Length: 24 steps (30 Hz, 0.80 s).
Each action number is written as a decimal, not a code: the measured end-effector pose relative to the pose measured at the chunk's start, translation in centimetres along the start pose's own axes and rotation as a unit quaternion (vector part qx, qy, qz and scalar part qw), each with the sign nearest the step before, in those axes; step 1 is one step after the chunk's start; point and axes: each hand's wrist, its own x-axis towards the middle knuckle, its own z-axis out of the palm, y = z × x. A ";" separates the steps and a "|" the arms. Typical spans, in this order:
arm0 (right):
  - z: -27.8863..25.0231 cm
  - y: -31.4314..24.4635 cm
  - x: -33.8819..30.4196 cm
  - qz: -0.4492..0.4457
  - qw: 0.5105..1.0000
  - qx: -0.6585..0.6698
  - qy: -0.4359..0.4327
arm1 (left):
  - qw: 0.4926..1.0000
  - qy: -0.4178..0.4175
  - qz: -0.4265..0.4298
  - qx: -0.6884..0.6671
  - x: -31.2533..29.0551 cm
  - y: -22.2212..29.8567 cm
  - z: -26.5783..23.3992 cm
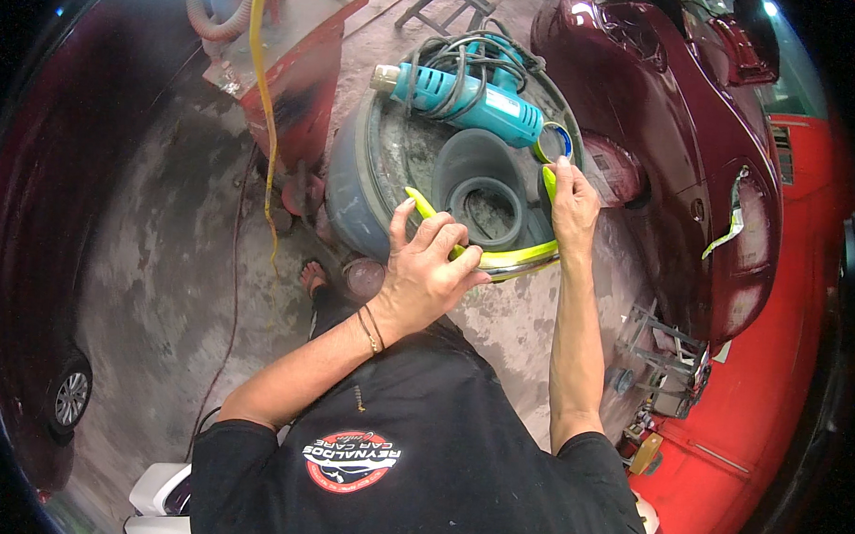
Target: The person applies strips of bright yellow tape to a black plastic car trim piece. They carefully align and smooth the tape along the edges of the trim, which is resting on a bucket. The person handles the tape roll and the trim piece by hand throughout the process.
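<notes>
A curved strip of trim [522, 261] wrapped in bright yellow-green tape arcs over the front of a grey drum top. My left hand [428, 258] is closed on its left part, the thumb low and the fingers across it; the pointed left end sticks out past the fingertips. My right hand [575, 211] pinches at the edge of a roll of yellow-green masking tape [554, 142] with a blue inner ring. The strip passes behind this hand, and its other tip shows beside the fingers. A grey funnel-like ring [487, 189] lies between the hands.
On the grey drum [355, 170] a teal heat gun [471, 99] rests with its black cord bundled over it. A red metal stand [297, 102] with a yellow hose [264, 92] is at the left. Dark red car panels [677, 134] stand at the right, a dark car [34, 206] far left.
</notes>
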 end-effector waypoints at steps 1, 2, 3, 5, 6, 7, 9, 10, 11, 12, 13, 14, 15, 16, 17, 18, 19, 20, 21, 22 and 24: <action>0.1 -0.5 -0.3 -0.029 0.999 -0.017 0.009 | 1.000 -0.002 0.000 0.001 0.0 0.0 0.1; 0.1 -1.0 -0.4 -0.059 0.998 -0.031 0.019 | 1.000 -0.003 0.002 0.005 0.0 0.0 0.0; -0.1 -1.3 -0.1 -0.083 0.995 -0.059 0.020 | 1.000 -0.004 0.004 0.009 0.1 0.0 0.0; 0.4 -1.2 0.6 -0.138 0.978 -0.154 0.024 | 1.000 0.002 0.010 0.019 0.1 0.1 0.0; 0.6 -1.3 1.0 -0.165 0.965 -0.200 0.028 | 1.000 0.006 0.013 0.026 0.2 0.2 -0.1; 0.6 -1.5 1.2 -0.152 0.966 -0.206 0.024 | 0.999 0.004 0.014 0.035 0.2 0.3 -0.2; -1.0 -3.0 2.3 -0.066 0.979 -0.179 -0.070 | 0.998 0.010 0.016 0.057 0.1 0.4 -0.2; -1.7 -3.1 2.7 -0.022 0.979 -0.165 -0.119 | 0.998 0.012 0.015 0.067 0.0 0.5 -0.1; -2.2 -1.2 3.9 0.026 0.986 -0.081 -0.141 | 0.998 0.010 0.013 0.069 -0.2 0.7 0.0; -2.5 0.8 5.0 -0.018 0.989 -0.082 -0.124 | 0.997 0.012 0.008 0.073 -0.3 0.9 0.1; -2.4 2.6 6.1 -0.065 0.989 -0.081 -0.107 | 0.997 0.017 0.001 0.080 -0.5 1.2 0.3; -2.6 3.7 6.6 -0.110 0.986 -0.080 -0.091 | 0.996 0.020 -0.007 0.087 -0.9 1.5 0.3; -3.2 4.5 7.1 -0.171 0.973 -0.127 -0.094 | 0.994 0.022 -0.015 0.101 -1.1 1.9 0.4; -3.2 5.6 7.6 -0.229 0.957 -0.156 -0.080 | 0.993 0.028 -0.018 0.109 -1.3 2.0 0.6; -2.8 6.9 8.0 -0.285 0.938 -0.184 -0.066 | 0.992 0.033 -0.022 0.117 -1.5 2.0 0.7; -2.6 8.2 8.4 -0.340 0.915 -0.212 -0.050 | 0.991 0.037 -0.025 0.125 -1.7 2.2 0.9; -2.6 9.3 9.0 -0.352 0.908 -0.215 -0.069 | 0.991 0.043 -0.030 0.122 -1.7 2.3 1.0; -2.4 9.2 9.1 -0.370 0.900 -0.220 -0.075 | 0.989 0.046 -0.039 0.135 -1.8 2.6 0.9; -2.4 9.4 9.3 -0.382 0.897 -0.207 -0.083 | 0.987 0.047 -0.047 0.146 -1.9 2.8 1.0; -2.4 9.6 9.3 -0.394 0.894 -0.194 -0.091 | 0.985 0.048 -0.054 0.157 -2.1 3.0 1.1; -2.7 9.7 8.6 -0.388 0.896 -0.188 -0.103 | 0.981 0.052 -0.071 0.174 -2.6 3.4 1.5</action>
